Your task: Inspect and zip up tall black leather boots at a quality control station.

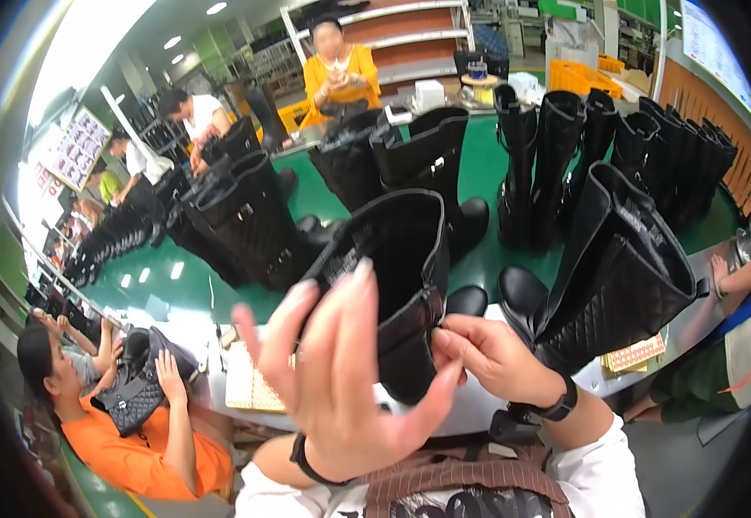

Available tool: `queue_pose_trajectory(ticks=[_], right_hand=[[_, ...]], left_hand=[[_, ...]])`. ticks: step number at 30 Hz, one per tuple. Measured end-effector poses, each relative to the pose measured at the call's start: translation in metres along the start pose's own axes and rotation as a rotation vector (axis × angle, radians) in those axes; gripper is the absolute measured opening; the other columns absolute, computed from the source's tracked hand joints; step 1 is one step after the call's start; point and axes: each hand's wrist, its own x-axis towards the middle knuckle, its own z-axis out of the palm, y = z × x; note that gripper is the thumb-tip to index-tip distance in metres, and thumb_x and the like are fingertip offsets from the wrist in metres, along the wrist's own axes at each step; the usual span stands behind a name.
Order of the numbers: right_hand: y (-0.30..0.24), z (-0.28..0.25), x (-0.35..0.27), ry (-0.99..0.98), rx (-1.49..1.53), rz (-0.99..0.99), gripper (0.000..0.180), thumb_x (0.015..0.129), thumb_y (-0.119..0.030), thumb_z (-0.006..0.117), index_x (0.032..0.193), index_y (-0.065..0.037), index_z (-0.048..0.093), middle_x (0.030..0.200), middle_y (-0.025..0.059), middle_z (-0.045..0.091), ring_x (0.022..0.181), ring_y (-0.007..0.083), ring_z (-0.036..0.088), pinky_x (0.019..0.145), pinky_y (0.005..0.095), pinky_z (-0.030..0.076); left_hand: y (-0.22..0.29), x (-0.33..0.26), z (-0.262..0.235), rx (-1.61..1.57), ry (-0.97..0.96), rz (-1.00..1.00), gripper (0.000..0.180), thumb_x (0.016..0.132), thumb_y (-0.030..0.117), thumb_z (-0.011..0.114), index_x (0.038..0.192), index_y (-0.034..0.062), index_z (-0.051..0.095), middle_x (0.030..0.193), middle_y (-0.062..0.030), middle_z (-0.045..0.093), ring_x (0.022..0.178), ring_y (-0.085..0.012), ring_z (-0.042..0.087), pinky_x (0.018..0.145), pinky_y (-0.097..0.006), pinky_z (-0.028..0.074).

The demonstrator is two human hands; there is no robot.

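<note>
A tall black boot [405,358] stands directly in front of me, its wide opening tilted toward me and its dark lining showing. My right hand [498,363] pinches the boot's upper shaft at its right side, by a strap; the exact bit between the fingertips is too small to make out. My left hand [341,371] is raised before the boot with fingers spread, its thumb close to the right fingertips. It hides the boot's left side. Just right of my hands leans another black boot [613,289] with a quilted shaft, its top gaping.
Several black boots stand on the green table [367,207] ahead. Patterned sheets lie on the near ledge, one stack [253,380] at left, another [634,354] at right. A person in orange [151,457] handles a quilted boot [138,401] at left; another in yellow [345,73] sits opposite.
</note>
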Motion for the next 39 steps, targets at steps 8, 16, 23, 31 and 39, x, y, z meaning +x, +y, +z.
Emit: queue_pose_trajectory(ticks=[8, 16, 23, 31, 39], right_hand=[[0.015, 0.005, -0.006, 0.069, -0.12, 0.061, 0.032, 0.1, -0.019, 0.048, 0.077, 0.0, 0.059, 0.067, 0.0023, 0.06, 0.055, 0.0084, 0.058, 0.052, 0.0238, 0.045], [-0.014, 0.003, -0.008, 0.056, 0.152, 0.016, 0.031, 0.101, -0.02, 0.047, 0.08, -0.001, 0.059, 0.07, 0.0011, 0.06, 0.058, 0.007, 0.056, 0.056, 0.0216, 0.044], [0.001, 0.001, -0.02, 0.054, 0.15, -0.019, 0.032, 0.102, -0.021, 0.045, 0.082, -0.001, 0.058, 0.071, 0.0004, 0.058, 0.059, 0.0063, 0.054, 0.056, 0.0213, 0.042], [-0.023, 0.002, -0.02, 0.029, 0.089, 0.048, 0.034, 0.103, -0.024, 0.043, 0.082, -0.002, 0.058, 0.059, -0.0019, 0.05, 0.05, 0.0037, 0.045, 0.048, 0.0211, 0.036], [-0.078, 0.011, -0.035, -0.052, 0.132, -0.106, 0.034, 0.103, -0.02, 0.043, 0.076, -0.003, 0.056, 0.061, -0.0018, 0.049, 0.047, 0.004, 0.041, 0.044, 0.0205, 0.031]], left_hand=[[-0.002, 0.038, 0.021, -0.026, 0.059, 0.074, 0.033, 0.067, 0.003, 0.07, 0.1, 0.0042, 0.07, 0.069, -0.0017, 0.051, 0.075, -0.0218, 0.052, 0.089, -0.044, 0.034], [0.004, 0.037, 0.021, -0.098, 0.034, 0.123, 0.053, 0.064, 0.001, 0.067, 0.118, 0.0022, 0.065, 0.069, 0.0004, 0.048, 0.071, -0.0187, 0.048, 0.097, -0.043, 0.033], [-0.029, -0.047, 0.057, -0.13, 0.536, 0.065, 0.117, 0.06, 0.026, 0.087, 0.146, 0.0003, 0.012, 0.138, -0.021, 0.022, 0.126, -0.0342, 0.032, 0.11, -0.051, 0.024], [-0.014, -0.171, 0.13, -0.984, -0.359, -0.585, 0.094, 0.063, 0.022, 0.091, 0.134, -0.0019, 0.035, 0.123, -0.0154, 0.055, 0.112, -0.0244, 0.055, 0.098, -0.036, 0.044], [-0.003, -0.171, 0.132, -0.963, -0.317, -0.752, 0.041, 0.07, 0.018, 0.085, 0.103, 0.0009, 0.067, 0.099, -0.0117, 0.071, 0.089, -0.0197, 0.068, 0.082, -0.033, 0.053]])
